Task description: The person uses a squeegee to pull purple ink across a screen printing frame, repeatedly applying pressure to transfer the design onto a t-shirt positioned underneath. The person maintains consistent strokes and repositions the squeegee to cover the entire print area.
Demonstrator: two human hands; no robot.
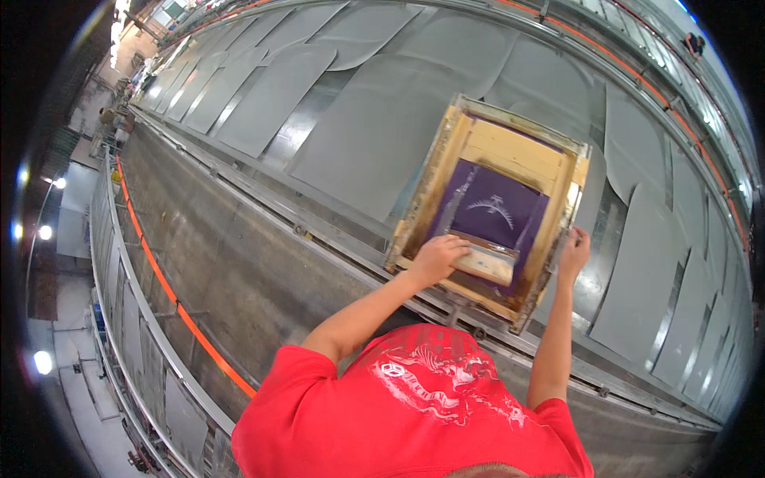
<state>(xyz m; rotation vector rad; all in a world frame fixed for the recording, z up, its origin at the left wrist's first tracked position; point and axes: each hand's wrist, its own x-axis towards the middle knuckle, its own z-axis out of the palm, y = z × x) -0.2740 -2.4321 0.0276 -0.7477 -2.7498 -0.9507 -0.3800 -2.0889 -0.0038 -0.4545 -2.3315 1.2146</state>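
Note:
A screen-printing frame lies tilted in view on the long table, with worn, stained edges. Inside it, yellowish borders surround a dark purple mesh area bearing a pale curved design. My left hand is closed over one end of a squeegee, which has a pale wooden handle and rests across the near part of the mesh. At the frame's right side, my right hand has its fingers curled on the outer edge. The squeegee's blade is mostly hidden beneath its handle.
Grey sheets lie in overlapping rows along the table, some with curled edges. A metal rail runs along the near side. Behind me, across a concrete aisle, stands another long table with an orange strip. A person is at the far right.

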